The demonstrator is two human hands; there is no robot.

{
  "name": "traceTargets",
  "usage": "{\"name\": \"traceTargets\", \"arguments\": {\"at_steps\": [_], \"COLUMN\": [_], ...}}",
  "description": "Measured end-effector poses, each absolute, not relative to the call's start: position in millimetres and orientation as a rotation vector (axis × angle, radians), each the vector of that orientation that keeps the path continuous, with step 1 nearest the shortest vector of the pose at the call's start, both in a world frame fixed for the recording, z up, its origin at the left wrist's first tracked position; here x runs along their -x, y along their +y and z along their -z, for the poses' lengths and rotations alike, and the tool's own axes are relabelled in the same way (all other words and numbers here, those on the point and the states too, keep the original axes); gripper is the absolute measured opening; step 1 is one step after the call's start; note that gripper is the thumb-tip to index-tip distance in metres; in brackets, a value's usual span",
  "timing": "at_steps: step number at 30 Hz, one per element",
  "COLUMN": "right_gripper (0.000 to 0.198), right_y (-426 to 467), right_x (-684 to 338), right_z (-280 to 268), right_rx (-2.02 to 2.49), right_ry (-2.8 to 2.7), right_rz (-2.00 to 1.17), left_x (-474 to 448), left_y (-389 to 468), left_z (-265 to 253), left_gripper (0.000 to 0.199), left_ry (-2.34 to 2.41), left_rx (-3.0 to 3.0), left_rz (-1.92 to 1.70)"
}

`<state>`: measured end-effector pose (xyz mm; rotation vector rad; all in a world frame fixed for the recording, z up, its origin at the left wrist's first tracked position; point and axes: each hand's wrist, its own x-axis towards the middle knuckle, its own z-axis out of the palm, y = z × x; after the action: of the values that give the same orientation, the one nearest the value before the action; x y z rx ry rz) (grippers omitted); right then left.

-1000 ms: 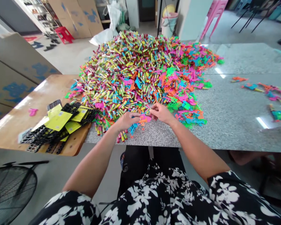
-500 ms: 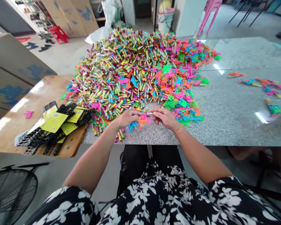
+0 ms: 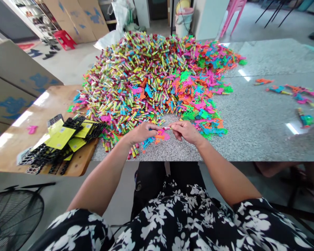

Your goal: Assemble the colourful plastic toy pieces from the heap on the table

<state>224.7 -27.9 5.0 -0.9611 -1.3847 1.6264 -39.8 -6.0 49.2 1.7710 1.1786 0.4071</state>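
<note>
Grey speckled stone tabletop [image 3: 253, 118] fills most of the view, with a huge heap of small coloured tubes [image 3: 136, 69] and flat plastic toy pieces [image 3: 201, 87] piled across its middle and far side. At the near edge the two hands meet just in front of the heap. Left hand [image 3: 140, 132] is curled, fingertips pinched together on the pink-and-orange plastic toy piece [image 3: 161, 135] — the piece sits between the hands, just above the tabletop. Right hand [image 3: 185, 131] is likewise closed at the fingertips, gripping a small tube [image 3: 167, 128] whose end points toward the left hand and touches the toy piece. A few loose tubes [image 3: 133, 151] lie beside the left wrist. To the left, a wooden table [image 3: 18, 136] carries black plastic grids [image 3: 42, 153] and yellow cards [image 3: 60, 137]. More toy pieces [image 3: 295, 94] lie scattered far right — well apart from the hands.
</note>
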Motion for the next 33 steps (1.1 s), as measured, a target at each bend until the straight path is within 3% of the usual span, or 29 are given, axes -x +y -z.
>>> {"name": "traceTargets", "arguments": {"at_steps": [8,15,17,22,27,30,33], "right_gripper": [0.028,0.027,0.025,0.029,0.023,0.021,0.024], "right_y": [-38,-48,-36,-8,-7,-5,2], "right_x": [-237,-244,-263,-300,-247,-200,-173], "right_z": [-14,1,4,12,28,30,29], "right_rx": [1.153,1.228,1.306,1.302,1.536,1.592,1.668], "right_ry": [-1.514,-1.249,-1.08,-0.607,-1.361,-1.987,-2.231], "right_rz": [-1.707,-1.783,-1.68,-1.078,-1.023,-0.809,-0.64], "left_x": [34,22,22,41,48,41,36], "left_y": [-9,-3,-2,-10,-19,-21,-22], "left_z": [-26,-13,-12,-11,-2,3,7], "left_gripper": [0.029,0.031,0.036,0.054,0.08,0.068,0.045], "left_ry": [1.142,1.103,1.065,1.026,1.127,1.208,1.232], "left_rx": [-1.653,-1.494,-1.422,-1.119,-1.036,-1.086,-1.077], "left_rz": [-0.47,-0.46,-0.476,-0.498,-0.619,-0.696,-0.771]}}
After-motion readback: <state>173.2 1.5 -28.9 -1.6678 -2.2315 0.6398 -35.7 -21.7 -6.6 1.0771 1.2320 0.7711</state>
